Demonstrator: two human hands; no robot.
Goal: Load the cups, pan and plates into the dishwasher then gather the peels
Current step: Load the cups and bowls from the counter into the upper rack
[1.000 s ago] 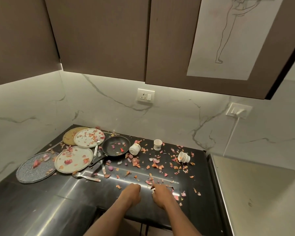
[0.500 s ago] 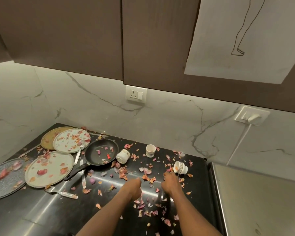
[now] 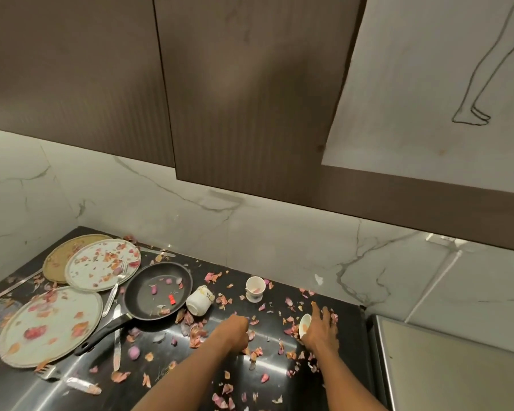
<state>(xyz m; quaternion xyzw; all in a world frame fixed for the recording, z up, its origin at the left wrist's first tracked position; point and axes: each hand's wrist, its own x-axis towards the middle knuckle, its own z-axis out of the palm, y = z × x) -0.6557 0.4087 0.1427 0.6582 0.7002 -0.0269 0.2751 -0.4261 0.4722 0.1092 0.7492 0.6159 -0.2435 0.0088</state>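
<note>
since the earlier frame the right hand [image 3: 321, 329] has been moved onto the tipped cup [image 3: 304, 325], which is half hidden under its curled fingers. the left hand [image 3: 235, 329] is loosely curled among peels [image 3: 196, 333]; any grip cannot be told. the plates [image 3: 52, 324] at the table's [image 3: 161, 378] left are partly cut off.

Black glossy countertop [image 3: 166, 387], littered with pink and orange peels [image 3: 196, 333]. At the left, four plates [image 3: 52, 324] overlap, the black pan [image 3: 158, 290] beside them, forks and knives [image 3: 117, 348] around its handle. One cup [image 3: 200, 300] lies tipped by the pan, another cup [image 3: 255, 288] stands upright nearer the wall.
</note>
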